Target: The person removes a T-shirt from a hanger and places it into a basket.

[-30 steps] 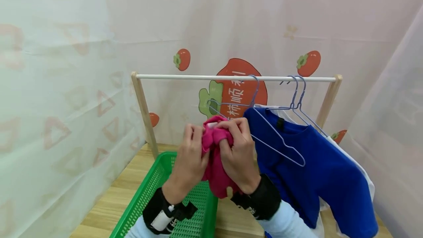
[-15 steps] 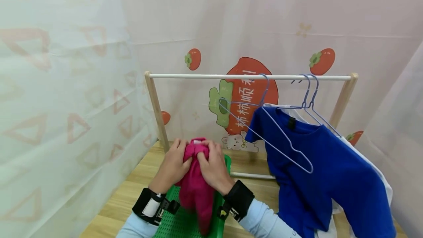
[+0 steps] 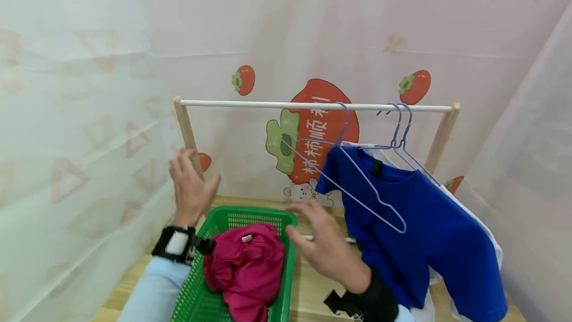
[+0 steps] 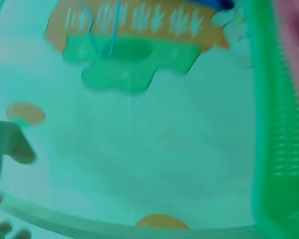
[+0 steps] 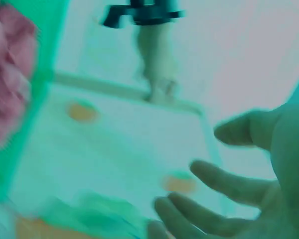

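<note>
A crumpled magenta garment point(image 3: 250, 267) with a small white label lies in the green plastic basket point(image 3: 286, 307). My left hand point(image 3: 189, 190) is raised above the basket's far left corner, fingers spread and holding nothing. Over the basket's right side, my right hand point(image 3: 328, 245) is also spread, with no cloth in it. A bare blue wire hanger point(image 3: 373, 185) hangs from the white rail point(image 3: 250, 104), beyond and above the right hand. In the right wrist view the loose fingers point(image 5: 229, 184) show apart from the magenta garment point(image 5: 10, 74).
A blue T-shirt point(image 3: 402, 222) hangs on the right part of the rail, with white clothing behind it. Wooden posts point(image 3: 440, 138) carry the rail over a wood-grain table point(image 3: 308, 282). A printed curtain point(image 3: 250, 24) surrounds the back and sides.
Both hands held the magenta garment bunched up, lowered it over the green basket, and let it go. The hands have since moved apart and upward, and the garment lies in the basket.
</note>
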Motion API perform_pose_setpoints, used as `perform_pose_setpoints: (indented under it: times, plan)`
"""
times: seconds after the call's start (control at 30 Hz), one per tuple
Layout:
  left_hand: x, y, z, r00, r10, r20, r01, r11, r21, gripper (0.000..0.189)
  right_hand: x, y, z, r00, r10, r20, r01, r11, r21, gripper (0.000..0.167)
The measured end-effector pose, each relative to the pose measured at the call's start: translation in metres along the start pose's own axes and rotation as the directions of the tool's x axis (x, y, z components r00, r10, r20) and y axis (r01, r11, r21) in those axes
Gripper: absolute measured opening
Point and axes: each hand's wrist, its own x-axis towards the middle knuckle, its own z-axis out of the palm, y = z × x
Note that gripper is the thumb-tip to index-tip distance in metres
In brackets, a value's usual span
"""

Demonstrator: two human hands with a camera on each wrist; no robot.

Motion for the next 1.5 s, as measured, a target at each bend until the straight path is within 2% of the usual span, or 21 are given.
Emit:
perform_pose_setpoints:
  times: [0.07, 0.13, 0.2, 0.27, 0.33, 0.37, 0.47, 0.53, 0.57, 0.63, 0.7, 0.83, 0.87, 0.9, 1.0, 1.07, 1.17, 1.27, 1.33, 1.43, 1.5]
  plan:
    - [0.026, -0.002, 0.002, 0.992, -0.102, -0.075, 0.1, 0.995, -0.029, 0.083, -0.003, -0.005, -0.028, 0.982, -0.068, -0.177, 0.055, 0.995, -0.079, 0.033]
    - [0.049, -0.007, 0.004, 0.974, -0.204, -0.095, 0.195, 0.976, -0.093, 0.088, -0.004, -0.007, -0.058, 0.944, -0.103, -0.313, 0.052, 0.985, -0.164, 0.031]
    - [0.067, -0.015, 0.007, 0.956, -0.284, -0.077, 0.268, 0.948, -0.169, 0.079, -0.001, -0.005, -0.088, 0.909, -0.088, -0.408, -0.005, 0.975, -0.222, 0.03]
    - [0.08, -0.027, 0.011, 0.931, -0.363, -0.025, 0.347, 0.907, -0.24, 0.058, 0.004, 0.0, -0.114, 0.88, -0.009, -0.476, -0.127, 0.96, -0.251, 0.032]
    - [0.087, -0.038, 0.015, 0.905, -0.422, 0.057, 0.418, 0.852, -0.316, 0.035, 0.011, 0.01, -0.134, 0.851, 0.091, -0.517, -0.263, 0.926, -0.27, 0.037]
    - [0.087, -0.043, 0.018, 0.893, -0.439, 0.104, 0.445, 0.818, -0.365, 0.032, 0.014, 0.016, -0.141, 0.837, 0.137, -0.53, -0.325, 0.904, -0.279, 0.039]
    - [0.083, -0.053, 0.027, 0.862, -0.462, 0.208, 0.5, 0.711, -0.493, 0.045, 0.02, 0.037, -0.152, 0.811, 0.23, -0.538, -0.462, 0.816, -0.348, 0.042]
    - [0.077, -0.057, 0.029, 0.862, -0.46, 0.213, 0.497, 0.682, -0.536, 0.057, 0.022, 0.049, -0.151, 0.813, 0.249, -0.527, -0.491, 0.778, -0.391, 0.043]
    - [0.075, -0.06, 0.028, 0.867, -0.456, 0.202, 0.487, 0.685, -0.541, 0.059, 0.023, 0.054, -0.149, 0.816, 0.261, -0.516, -0.501, 0.765, -0.405, 0.044]
    - [0.072, -0.064, 0.029, 0.879, -0.445, 0.172, 0.463, 0.709, -0.531, 0.061, 0.026, 0.06, -0.144, 0.818, 0.272, -0.506, -0.511, 0.747, -0.425, 0.045]
    - [0.071, -0.066, 0.032, 0.896, -0.412, 0.168, 0.432, 0.713, -0.553, 0.061, 0.027, 0.063, -0.141, 0.814, 0.269, -0.515, -0.519, 0.735, -0.436, 0.044]
    - [0.07, -0.066, 0.039, 0.919, -0.34, 0.202, 0.388, 0.674, -0.629, 0.06, 0.032, 0.066, -0.142, 0.781, 0.207, -0.589, -0.529, 0.721, -0.448, 0.032]
    - [0.07, -0.066, 0.04, 0.919, -0.336, 0.205, 0.386, 0.672, -0.632, 0.06, 0.034, 0.066, -0.144, 0.776, 0.188, -0.602, -0.525, 0.721, -0.453, 0.03]
    - [0.071, -0.065, 0.041, 0.921, -0.335, 0.199, 0.383, 0.682, -0.623, 0.06, 0.037, 0.066, -0.145, 0.773, 0.17, -0.611, -0.519, 0.723, -0.456, 0.029]
    - [0.072, -0.063, 0.039, 0.916, -0.36, 0.175, 0.389, 0.698, -0.601, 0.058, 0.044, 0.059, -0.151, 0.777, 0.137, -0.614, -0.497, 0.732, -0.466, 0.029]
    - [0.07, -0.059, 0.036, 0.909, -0.376, 0.18, 0.405, 0.697, -0.592, 0.056, 0.044, 0.051, -0.156, 0.781, 0.14, -0.609, -0.5, 0.725, -0.474, 0.03]
    - [0.066, -0.048, 0.031, 0.904, -0.378, 0.198, 0.418, 0.694, -0.586, 0.052, 0.039, 0.04, -0.164, 0.775, 0.148, -0.614, -0.512, 0.718, -0.472, 0.032]
    - [0.064, -0.035, 0.023, 0.905, -0.372, 0.208, 0.421, 0.705, -0.571, 0.05, 0.028, 0.032, -0.169, 0.772, 0.145, -0.619, -0.513, 0.718, -0.47, 0.034]
    - [0.063, -0.029, 0.018, 0.908, -0.368, 0.203, 0.416, 0.723, -0.552, 0.05, 0.018, 0.029, -0.169, 0.768, 0.127, -0.628, -0.508, 0.718, -0.476, 0.034]
    - [0.063, -0.024, 0.014, 0.91, -0.36, 0.206, 0.413, 0.738, -0.534, 0.05, -0.001, 0.027, -0.165, 0.763, 0.091, -0.639, -0.496, 0.716, -0.49, 0.034]
    - [0.064, -0.025, 0.014, 0.91, -0.355, 0.216, 0.414, 0.736, -0.535, 0.05, -0.016, 0.03, -0.162, 0.764, 0.057, -0.643, -0.478, 0.719, -0.504, 0.031]
